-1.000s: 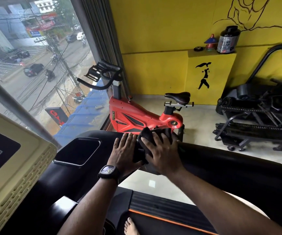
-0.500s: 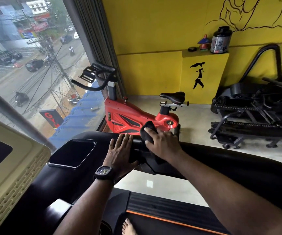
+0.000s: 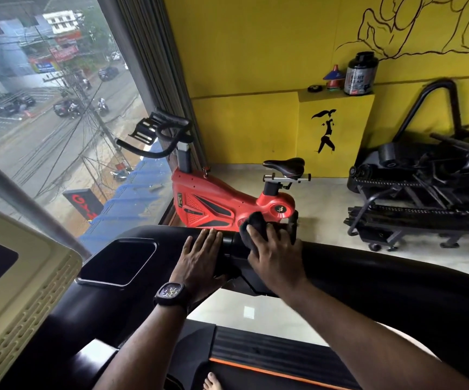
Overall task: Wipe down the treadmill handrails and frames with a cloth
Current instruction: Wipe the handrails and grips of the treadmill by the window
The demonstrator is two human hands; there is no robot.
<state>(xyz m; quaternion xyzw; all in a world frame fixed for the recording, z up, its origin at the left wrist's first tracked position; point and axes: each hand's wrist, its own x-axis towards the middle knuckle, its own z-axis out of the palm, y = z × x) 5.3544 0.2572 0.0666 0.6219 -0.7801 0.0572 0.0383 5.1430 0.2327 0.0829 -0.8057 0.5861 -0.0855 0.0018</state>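
Note:
The treadmill's black right handrail [image 3: 382,277] runs from the console area toward the lower right. My right hand [image 3: 275,257] presses a dark cloth [image 3: 254,226] onto the rail's front end, fingers curled over the bunched fabric. Just to its left, my left hand [image 3: 199,260], with a black watch on the wrist, lies flat with straight fingers on the black frame beside the cup-holder recess [image 3: 117,260]. The cloth's lower part is hidden under my right hand.
A cream console [image 3: 16,299] fills the lower left. Beyond the rail stand a red spin bike [image 3: 227,204] by the window and a black machine [image 3: 424,198] at the right. The treadmill belt [image 3: 255,372] with its orange stripe and my bare toes lie below.
My right hand has slid the cloth slightly forward and over the rail's end. My left hand has stayed flat on the frame. The view has shifted a little.

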